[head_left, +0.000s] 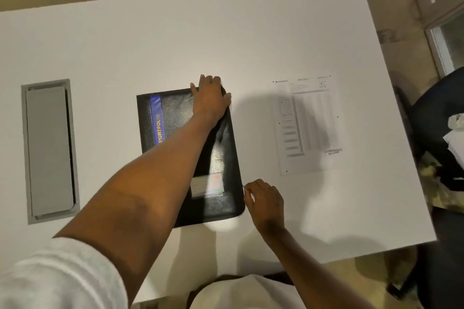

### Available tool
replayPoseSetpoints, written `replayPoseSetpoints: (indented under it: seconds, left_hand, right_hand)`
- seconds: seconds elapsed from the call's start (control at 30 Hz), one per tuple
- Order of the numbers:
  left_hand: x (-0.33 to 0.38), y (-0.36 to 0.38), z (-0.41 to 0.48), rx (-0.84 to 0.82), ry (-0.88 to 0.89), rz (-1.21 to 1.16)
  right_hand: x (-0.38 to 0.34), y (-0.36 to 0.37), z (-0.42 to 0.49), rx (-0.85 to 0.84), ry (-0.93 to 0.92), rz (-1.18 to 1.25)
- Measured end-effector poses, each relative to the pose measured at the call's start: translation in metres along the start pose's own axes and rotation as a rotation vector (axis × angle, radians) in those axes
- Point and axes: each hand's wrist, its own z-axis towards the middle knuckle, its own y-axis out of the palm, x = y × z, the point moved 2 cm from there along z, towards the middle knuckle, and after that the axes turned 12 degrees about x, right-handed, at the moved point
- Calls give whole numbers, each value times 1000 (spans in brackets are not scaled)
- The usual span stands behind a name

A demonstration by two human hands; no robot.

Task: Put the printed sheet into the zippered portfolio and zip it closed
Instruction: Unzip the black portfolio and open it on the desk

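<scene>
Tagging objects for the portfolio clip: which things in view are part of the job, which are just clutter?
Job:
- black zippered portfolio, flat and shut
- printed sheet, lying apart to its right
- left hand pressing the portfolio's far corner
- right hand pinching at its near right edge

Lying about:
- grey cable hatch set in the table
- dark chair
</scene>
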Motion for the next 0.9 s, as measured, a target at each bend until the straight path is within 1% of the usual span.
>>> replayPoseSetpoints:
  seconds: [0.07,0.17,0.27,0.37,0.43,0.5,0.57,0.73,0.9]
  left_hand:
    - [-5,-1,-14,-14,130,4]
    - [-18,-4,-58,-125,462,-13]
    - [-38,1,-114,-242,760,52]
    - [-49,13,-156,-293,930,155]
    - [-51,23,-178,-307,1017,264]
    - [-51,31,-193,-333,1059,367]
    - [-50,35,-203,-344,1036,416]
    - [-41,31,-216,-327,965,447]
    - [-37,31,-225,-318,949,471]
  right_hand:
    - [-2,1,-5,48,53,62]
    - [-5,2,-3,100,146,122]
    - [-5,0,1,132,164,142]
    - [-5,-1,0,164,151,157]
    - [-5,-2,-2,180,143,151]
    - [-6,-1,-4,190,142,144]
    - [-7,0,-6,190,142,148]
    - [-5,5,-14,208,124,151]
    - [-1,8,-19,237,115,157]
